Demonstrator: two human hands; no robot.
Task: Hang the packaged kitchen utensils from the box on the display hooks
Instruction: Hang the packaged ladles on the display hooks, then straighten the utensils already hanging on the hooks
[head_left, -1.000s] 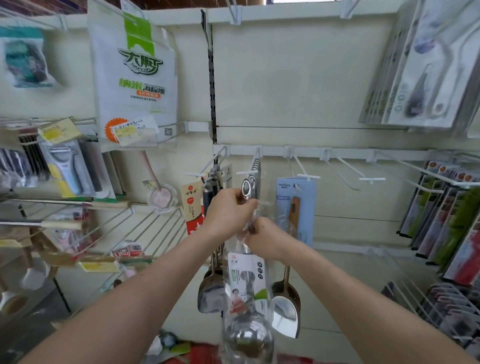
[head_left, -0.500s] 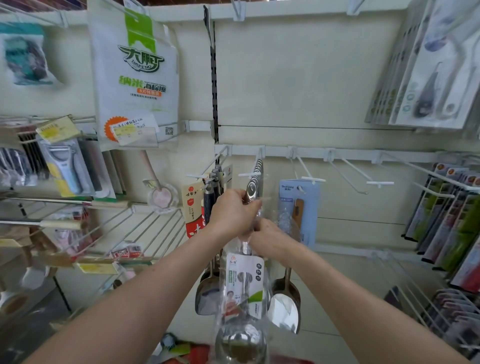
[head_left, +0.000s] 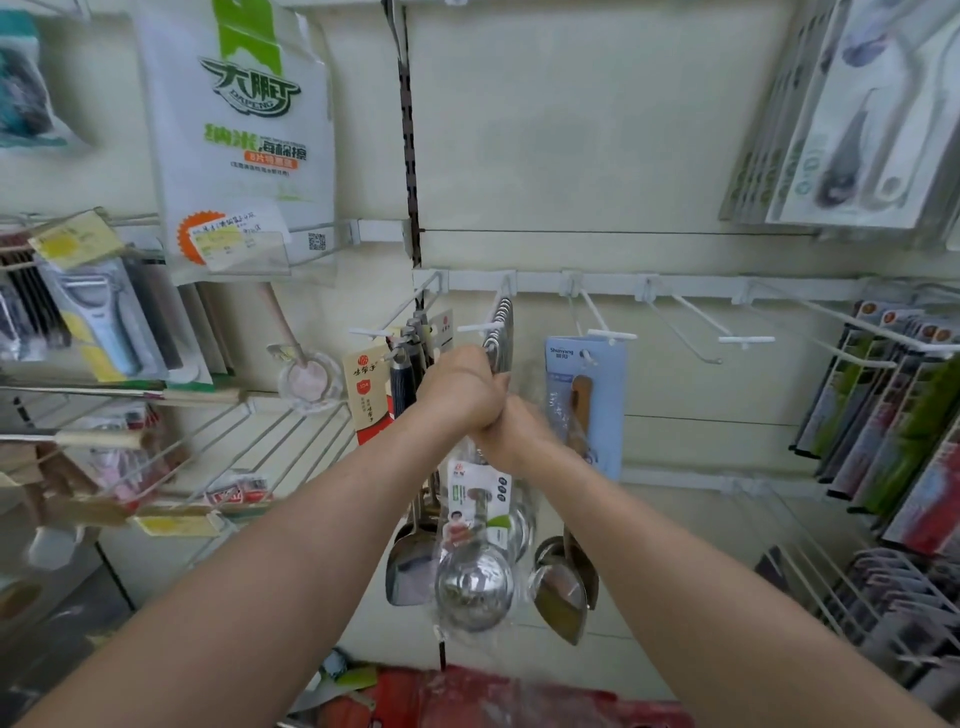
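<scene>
Behind left hand, ladle pkg top hidden.

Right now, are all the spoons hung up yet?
Not yet. Done: several ladles already hang on the middle hook. In hand: the left grip and right grip hold a bagged ladle up at that hook. Left: slipping it on; an empty hook waits nearby, and the red box below may hold more.

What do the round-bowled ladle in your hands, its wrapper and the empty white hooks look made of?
Round-bowled silver ladle: polished metal, likely stainless steel, mirror reflections. Clear wrapper: thin glossy plastic film, crinkled, see-through. Empty white hook: apparently painted or coated metal wire, matte.
</scene>
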